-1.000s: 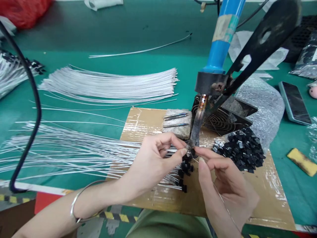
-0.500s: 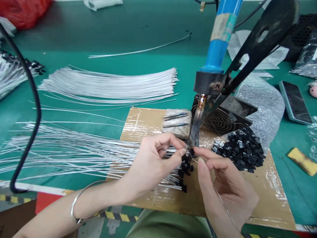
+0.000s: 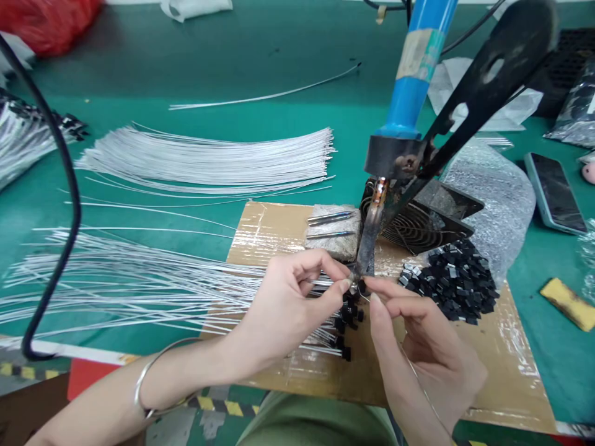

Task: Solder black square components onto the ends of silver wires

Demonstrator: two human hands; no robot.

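Observation:
My left hand [image 3: 297,310] is closed in a pinch at the tip of a blue-handled soldering iron [image 3: 369,241], which points down in a black metal bracket. Its fingers grip the end of a white wire, largely hidden by the hand. From my right hand [image 3: 418,341], closed between thumb and fingers, a thin strand of solder wire [image 3: 426,396] trails across the palm. The strand's upper end curves toward the iron's tip. Beside the right forefinger sits a small black part [image 3: 361,286]. White wires with black connector ends [image 3: 341,354] lie beneath my left hand.
Cardboard [image 3: 502,371] covers the green bench [image 3: 139,80]. Small black housings [image 3: 460,279] are piled right of the iron, near a black fan [image 3: 409,229]. Spare tips rest on a grey block [image 3: 334,248]. Bundled white wires [image 3: 209,158] lie behind; a phone [image 3: 555,192] is at right.
Both hands keep almost the same place at the iron's tip. The whole view has shifted very slightly; nothing is visibly taken up or let go.

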